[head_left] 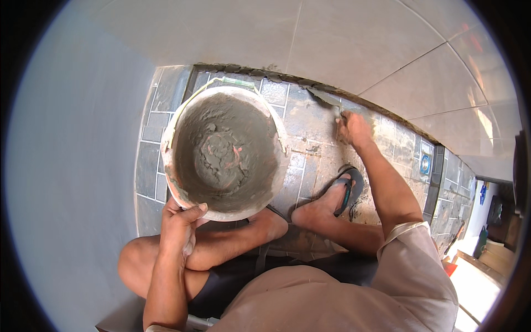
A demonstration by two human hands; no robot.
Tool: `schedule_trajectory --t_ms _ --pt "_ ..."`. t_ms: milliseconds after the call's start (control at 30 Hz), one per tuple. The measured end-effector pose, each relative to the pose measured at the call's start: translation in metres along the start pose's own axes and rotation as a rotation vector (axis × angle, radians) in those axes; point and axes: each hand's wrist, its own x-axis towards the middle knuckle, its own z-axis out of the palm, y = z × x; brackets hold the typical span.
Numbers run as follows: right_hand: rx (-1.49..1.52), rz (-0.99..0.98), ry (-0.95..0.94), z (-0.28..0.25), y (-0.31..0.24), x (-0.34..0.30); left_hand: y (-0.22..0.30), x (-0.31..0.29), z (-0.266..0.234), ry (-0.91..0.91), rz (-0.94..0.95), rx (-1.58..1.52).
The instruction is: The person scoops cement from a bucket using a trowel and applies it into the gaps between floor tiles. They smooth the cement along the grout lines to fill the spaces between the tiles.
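Note:
My left hand (180, 226) grips the near rim of a white bucket (281, 145), its thumb over the edge. Wet grey mortar (218, 157) coats the bucket's inner wall and lies lumpy at the bottom, with a few reddish bits in it. The bucket's wire handle with a green grip (238, 83) rests against the far rim. To the right, my right hand (354, 130) is closed around a trowel (323, 97). The trowel's blade points left, at the seam where the tiled wall meets the floor; its handle is hidden in my fist.
A mortar-filled gap (381, 109) runs along the foot of the large-tiled wall (354, 44). Grey floor tiles (155, 166) are smeared with mortar. A plain wall (77, 166) stands at the left. My sandalled foot (337, 196) is below my right hand. A blue round fitting (425, 164) sits at right.

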Motion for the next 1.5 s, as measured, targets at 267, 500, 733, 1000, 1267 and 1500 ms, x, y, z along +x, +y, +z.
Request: schedule_trajectory --t_ms 267,500,733,1000,1267,1500 --pt "0.032 0.036 -0.025 -0.046 0.007 0.033 -0.005 -0.001 0.005 -0.022 0.036 0.014" --pt "-0.032 0.022 -0.109 -0.102 0.002 0.012 -0.002 -0.006 0.009 -0.045 0.032 0.016" --pt "0.254 -0.078 -0.222 -0.218 -0.057 -0.099 0.005 -0.009 0.002 -0.071 0.016 0.04" --pt "0.169 -0.441 -0.499 -0.151 -0.17 -0.18 0.016 -0.007 -0.009 -0.117 0.019 0.255" --pt "0.08 -0.493 -0.201 -0.04 -0.253 -0.166 0.025 -0.006 -0.02 -0.22 0.12 0.312" --pt "-0.219 -0.669 -0.576 -0.07 -0.24 -0.202 0.018 -0.007 -0.019 -0.231 0.132 0.296"
